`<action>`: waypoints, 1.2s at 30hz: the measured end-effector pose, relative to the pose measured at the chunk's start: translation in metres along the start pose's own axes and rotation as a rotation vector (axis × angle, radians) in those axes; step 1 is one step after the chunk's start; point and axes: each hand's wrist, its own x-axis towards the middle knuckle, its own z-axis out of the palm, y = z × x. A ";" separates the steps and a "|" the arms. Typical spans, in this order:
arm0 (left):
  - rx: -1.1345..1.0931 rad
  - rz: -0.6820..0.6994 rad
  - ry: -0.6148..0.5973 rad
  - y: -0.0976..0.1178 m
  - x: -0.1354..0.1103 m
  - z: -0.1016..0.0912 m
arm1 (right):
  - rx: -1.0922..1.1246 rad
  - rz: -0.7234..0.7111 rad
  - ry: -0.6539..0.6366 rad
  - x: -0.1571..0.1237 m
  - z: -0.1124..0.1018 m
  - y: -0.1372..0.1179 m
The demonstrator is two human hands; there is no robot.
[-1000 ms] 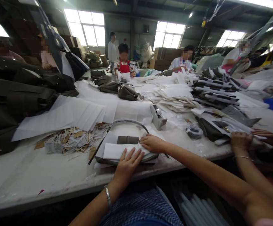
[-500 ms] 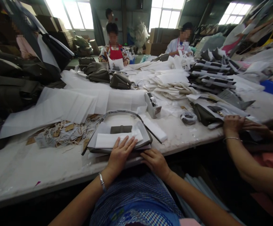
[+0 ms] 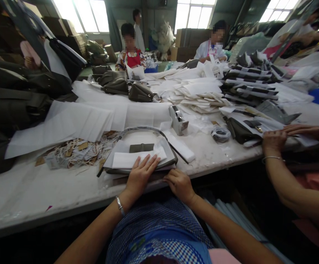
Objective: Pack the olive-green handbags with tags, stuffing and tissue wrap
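Observation:
A dark olive handbag (image 3: 173, 160) lies flat at the table's front edge, its wrapped strap arched away from me. White foam sheet covers much of it, with a folded white foam strip (image 3: 121, 160) across its front. My left hand (image 3: 140, 176) rests flat on that strip, fingers stretched out. Beside the bag's lower right corner, my right hand (image 3: 180, 185) has its fingers curled in at the table edge; whatever they pinch is hidden. A loose dark strap end (image 3: 182, 155) sticks out on the right over a white foam piece (image 3: 188, 150).
Tags with strings (image 3: 77, 152) lie heaped left of the bag, below fanned foam sheets (image 3: 66, 121). Behind stands a tape dispenser (image 3: 178, 120); a tape roll (image 3: 220, 134) lies to the right. A co-worker's hands (image 3: 275, 141) handle another bag (image 3: 239, 130). More people work across the table.
My right hand's fingers have curled in from a more stretched pose at the bag's lower edge. My left hand stays on the foam strip. The co-worker's far hand has moved up.

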 end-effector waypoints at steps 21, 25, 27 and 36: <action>0.034 -0.009 0.034 0.000 0.002 0.006 | 0.168 -0.196 0.075 0.037 -0.064 -0.008; 0.055 -0.015 0.058 0.000 0.002 0.010 | 0.124 0.011 0.124 0.131 -0.067 0.022; 0.066 -0.014 0.074 0.000 0.002 0.012 | 0.048 0.132 -0.035 0.176 -0.051 0.041; 0.156 0.007 0.197 0.000 0.003 0.018 | -0.093 0.233 -0.348 0.269 0.004 0.087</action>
